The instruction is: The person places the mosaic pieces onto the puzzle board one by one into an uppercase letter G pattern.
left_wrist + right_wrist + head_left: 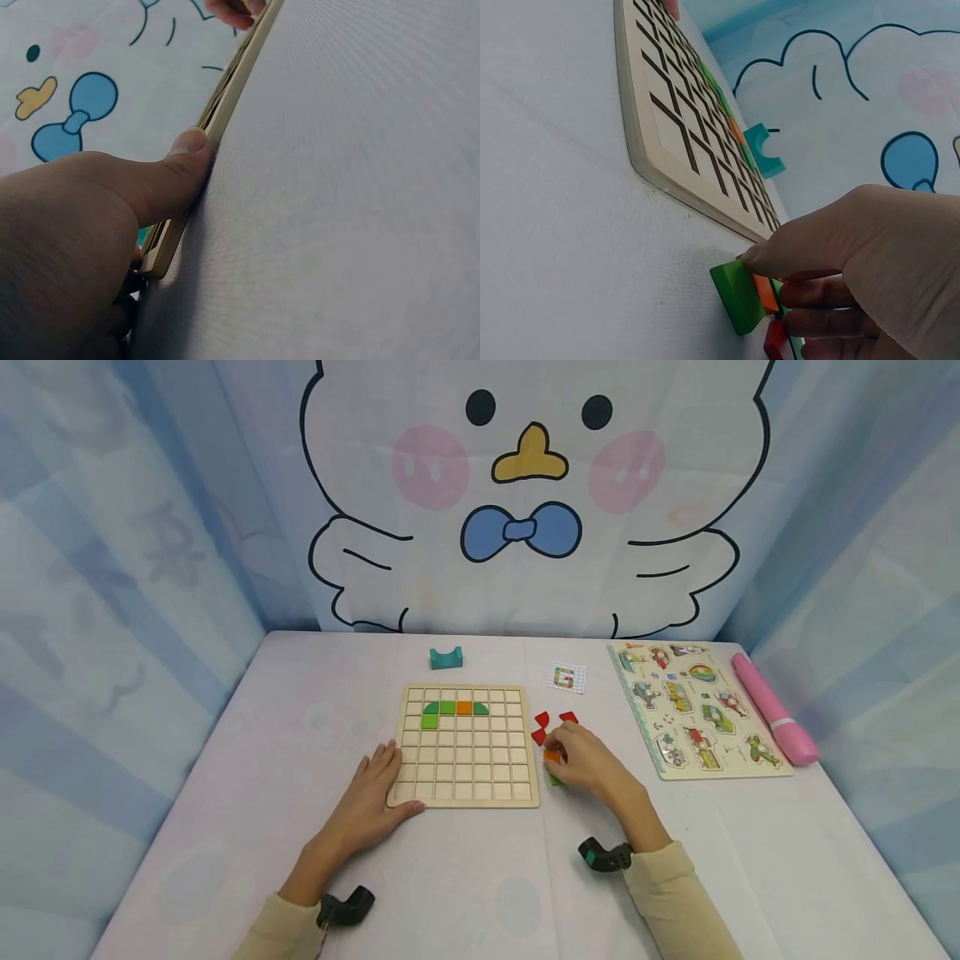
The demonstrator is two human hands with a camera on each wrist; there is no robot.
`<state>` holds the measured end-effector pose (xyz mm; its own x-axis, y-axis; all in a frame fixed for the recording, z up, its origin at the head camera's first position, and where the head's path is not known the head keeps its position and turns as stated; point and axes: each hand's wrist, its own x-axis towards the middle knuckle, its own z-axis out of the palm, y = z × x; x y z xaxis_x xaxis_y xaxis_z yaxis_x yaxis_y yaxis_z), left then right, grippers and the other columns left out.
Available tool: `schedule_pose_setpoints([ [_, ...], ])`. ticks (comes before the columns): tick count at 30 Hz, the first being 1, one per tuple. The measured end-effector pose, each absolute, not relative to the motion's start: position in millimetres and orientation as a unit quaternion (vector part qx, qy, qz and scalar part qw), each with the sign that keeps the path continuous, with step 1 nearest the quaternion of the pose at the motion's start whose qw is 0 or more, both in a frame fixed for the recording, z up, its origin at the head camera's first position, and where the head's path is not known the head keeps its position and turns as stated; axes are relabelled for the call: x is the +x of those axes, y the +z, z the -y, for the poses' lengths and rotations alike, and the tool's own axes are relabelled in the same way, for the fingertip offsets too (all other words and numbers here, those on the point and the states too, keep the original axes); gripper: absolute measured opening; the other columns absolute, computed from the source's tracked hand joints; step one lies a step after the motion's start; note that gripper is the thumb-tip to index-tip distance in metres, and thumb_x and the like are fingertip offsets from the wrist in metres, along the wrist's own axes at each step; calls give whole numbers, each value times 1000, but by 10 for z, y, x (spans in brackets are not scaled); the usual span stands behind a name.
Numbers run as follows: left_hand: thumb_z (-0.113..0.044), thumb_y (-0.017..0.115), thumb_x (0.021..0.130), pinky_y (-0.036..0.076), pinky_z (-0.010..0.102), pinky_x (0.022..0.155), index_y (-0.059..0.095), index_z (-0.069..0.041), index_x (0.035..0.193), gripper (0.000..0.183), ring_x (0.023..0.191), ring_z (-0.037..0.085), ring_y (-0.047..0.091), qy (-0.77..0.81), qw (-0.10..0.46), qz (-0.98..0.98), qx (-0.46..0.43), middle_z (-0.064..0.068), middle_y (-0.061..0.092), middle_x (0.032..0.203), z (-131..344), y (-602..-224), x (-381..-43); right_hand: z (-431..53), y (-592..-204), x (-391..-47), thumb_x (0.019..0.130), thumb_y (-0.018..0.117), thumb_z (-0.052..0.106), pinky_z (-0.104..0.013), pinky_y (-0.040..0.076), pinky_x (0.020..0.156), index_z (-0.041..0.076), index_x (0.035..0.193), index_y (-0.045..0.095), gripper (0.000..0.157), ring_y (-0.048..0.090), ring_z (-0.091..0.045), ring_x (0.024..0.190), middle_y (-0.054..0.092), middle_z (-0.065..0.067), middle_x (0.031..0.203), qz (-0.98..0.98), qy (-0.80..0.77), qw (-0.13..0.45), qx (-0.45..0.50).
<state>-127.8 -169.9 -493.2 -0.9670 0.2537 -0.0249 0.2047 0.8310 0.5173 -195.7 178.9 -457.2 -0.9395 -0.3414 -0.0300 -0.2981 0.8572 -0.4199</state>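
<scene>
A wooden grid board [465, 770] lies in the middle of the table, with green and orange blocks in its upper left cells. My left hand [369, 806] rests at its lower left corner, fingers along the left edge and thumb against the near edge. Right of the board, my right hand [588, 760] pinches an orange block [764, 293] between thumb and fingers, low among loose pieces. Beside that block is a green block [737, 298]. Red pieces [541, 720] lie just beyond the fingers, and my hand partly hides the pile.
A small card with a coloured letter pattern [566, 677] lies behind the loose pieces. At the right are a picture puzzle board [660, 727] and a pink cylinder [774, 708]. A teal arch-shaped block [446, 658] stands behind the grid board.
</scene>
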Motion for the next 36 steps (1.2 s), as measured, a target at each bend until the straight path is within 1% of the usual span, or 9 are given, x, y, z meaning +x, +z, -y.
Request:
schedule_pose_setpoints([
  [6, -46, 70, 91, 12, 56, 127, 24, 8, 155, 95, 155, 39, 13, 267, 47, -955, 119, 23, 20, 165, 1700, -4929, -1279, -1795, -4555, -1955, 88, 75, 18, -37, 52, 86, 5, 103, 72, 21, 53, -20, 91, 61, -7, 105, -964, -200, 59, -166],
  [10, -46, 70, 91, 12, 56, 127, 24, 7, 155, 95, 155, 39, 14, 267, 45, -955, 118, 23, 21, 165, 1700, -4927, -1280, -1802, -4561, -1969, 89, 75, 19, -40, 53, 90, 4, 104, 72, 21, 53, -22, 94, 61, -9, 109, -964, -198, 65, -164],
  [14, -46, 69, 91, 12, 56, 127, 25, 7, 155, 94, 155, 38, 14, 266, 45, -956, 117, 22, 21, 165, 1701, -4928, -1282, -1809, -4575, -1988, 89, 76, 19, -42, 54, 93, 4, 104, 71, 22, 55, -22, 95, 62, -9, 108, -963, -201, 67, -166],
  [17, -47, 69, 91, 12, 56, 127, 24, 7, 155, 95, 156, 38, 13, 264, 48, -956, 117, 22, 20, 165, 1703, -4931, -1283, -1806, -4586, -2002, 89, 77, 17, -40, 55, 91, 4, 104, 68, 21, 56, -21, 94, 62, -8, 104, -960, -211, 67, -170],
  [20, -47, 69, 91, 12, 56, 127, 24, 7, 155, 94, 156, 38, 13, 265, 49, -956, 117, 22, 20, 165, 1704, -4936, -1282, -1794, -4583, -2009, 89, 77, 15, -36, 53, 84, 6, 103, 65, 21, 56, -18, 88, 64, -5, 98, -956, -225, 73, -174],
  [24, -46, 69, 91, 13, 56, 127, 25, 8, 154, 94, 155, 39, 14, 267, 44, -955, 120, 23, 21, 165, 1709, -4942, -1276, -1772, -4568, -2008, 91, 74, 13, -34, 53, 81, 8, 104, 63, 18, 57, -17, 86, 67, -4, 96, -952, -240, 80, -171],
  [27, -46, 69, 92, 13, 56, 127, 26, 8, 154, 94, 155, 39, 14, 268, 42, -955, 123, 23, 21, 165, 1711, -4941, -1272, -1760, -4550, -2011, 94, 70, 11, -36, 55, 86, 7, 108, 64, 15, 60, -17, 91, 69, -5, 103, -950, -251, 82, -168],
  [31, -46, 69, 92, 13, 57, 127, 26, 8, 154, 93, 155, 39, 15, 268, 41, -955, 124, 23, 20, 165, 1709, -4937, -1270, -1738, -4504, -2011, 97, 64, 9, -39, 56, 93, 6, 116, 65, 18, 63, -19, 101, 68, -6, 113, -948, -256, 75, -173],
  [36, -46, 69, 92, 13, 56, 127, 26, 8, 154, 93, 155, 39, 14, 266, 42, -955, 123, 23, 20, 165, 1702, -4940, -1273, -1681, -4457, -2015, 98, 64, 9, -41, 56, 96, 3, 118, 66, 21, 64, -21, 105, 67, -9, 116, -947, -256, 64, -186],
])
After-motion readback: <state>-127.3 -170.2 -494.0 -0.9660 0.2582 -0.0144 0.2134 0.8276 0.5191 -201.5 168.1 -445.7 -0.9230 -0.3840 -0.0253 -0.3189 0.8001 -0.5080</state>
